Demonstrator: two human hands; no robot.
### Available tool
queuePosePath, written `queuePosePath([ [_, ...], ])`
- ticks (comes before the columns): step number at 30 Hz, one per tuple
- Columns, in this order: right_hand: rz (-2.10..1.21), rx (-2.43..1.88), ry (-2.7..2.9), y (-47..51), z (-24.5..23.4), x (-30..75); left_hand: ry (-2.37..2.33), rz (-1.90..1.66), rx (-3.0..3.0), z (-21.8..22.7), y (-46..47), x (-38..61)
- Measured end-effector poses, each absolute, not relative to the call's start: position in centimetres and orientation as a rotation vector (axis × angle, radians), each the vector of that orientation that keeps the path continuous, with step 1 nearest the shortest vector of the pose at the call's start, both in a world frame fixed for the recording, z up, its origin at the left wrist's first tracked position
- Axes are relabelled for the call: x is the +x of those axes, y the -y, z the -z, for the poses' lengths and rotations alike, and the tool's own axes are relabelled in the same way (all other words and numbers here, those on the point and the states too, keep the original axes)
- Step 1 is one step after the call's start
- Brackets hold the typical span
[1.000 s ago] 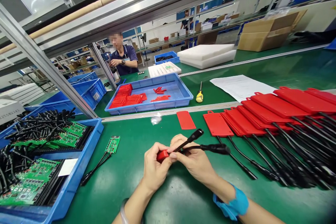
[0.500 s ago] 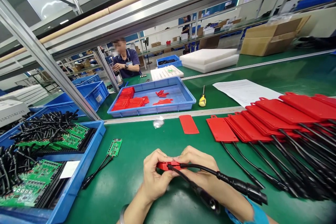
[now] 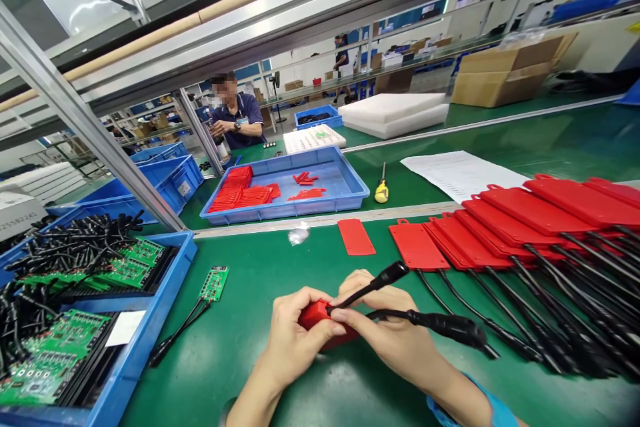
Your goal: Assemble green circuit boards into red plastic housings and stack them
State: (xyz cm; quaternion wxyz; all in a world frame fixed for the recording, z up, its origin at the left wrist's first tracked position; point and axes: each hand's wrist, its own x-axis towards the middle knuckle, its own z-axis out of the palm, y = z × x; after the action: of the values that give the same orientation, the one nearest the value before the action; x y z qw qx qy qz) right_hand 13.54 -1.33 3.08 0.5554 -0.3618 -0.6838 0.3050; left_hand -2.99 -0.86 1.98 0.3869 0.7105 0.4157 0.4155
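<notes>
Both my hands hold one red plastic case (image 3: 314, 315) just above the green mat. My left hand (image 3: 295, 340) grips its left end with the thumb on top. My right hand (image 3: 385, 333) pinches its right end, where two black cables (image 3: 430, 321) leave the case; one connector points up and right, the other lies to the right. A flat red lid (image 3: 356, 237) rests on the mat just beyond my hands. To the right, several finished red cases with black cables (image 3: 505, 227) lie in an overlapping row.
At my left stands a blue bin (image 3: 150, 327) of green circuit boards with black leads; one loose board with leads (image 3: 214, 283) lies beside it. Farther off are a blue tray (image 3: 345, 193) of red parts, a yellow-handled screwdriver (image 3: 381, 188), a paper sheet (image 3: 463, 172), and a person across the line.
The red case has been turned in my hands: the cables that hung toward me half a second ago now point up and to the right again.
</notes>
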Motion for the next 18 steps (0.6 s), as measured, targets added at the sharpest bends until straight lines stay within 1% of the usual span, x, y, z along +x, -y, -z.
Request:
queuePosePath([
  [3,-0.689,-0.831,1.635,1.4,-3.2,13.5,-1.043,-1.019,1.713,-2.1,1.0,-2.9],
  [8,-0.583,-0.947,1.593,1.6,-3.0,12.9,-1.083,-1.032,1.639,-1.3,1.2,-2.4],
  [12,-0.606,-0.973,1.55,1.7,-2.8,12.6,-1.124,-1.068,1.615,-0.8,1.3,-2.0],
  [15,-0.605,-0.947,1.553,1.6,-2.8,12.7,-1.093,-1.061,1.586,-0.8,1.2,-2.0],
  [18,-0.481,-0.831,1.601,1.4,-2.7,13.0,-1.077,-1.022,1.552,-0.7,1.0,-2.2],
])
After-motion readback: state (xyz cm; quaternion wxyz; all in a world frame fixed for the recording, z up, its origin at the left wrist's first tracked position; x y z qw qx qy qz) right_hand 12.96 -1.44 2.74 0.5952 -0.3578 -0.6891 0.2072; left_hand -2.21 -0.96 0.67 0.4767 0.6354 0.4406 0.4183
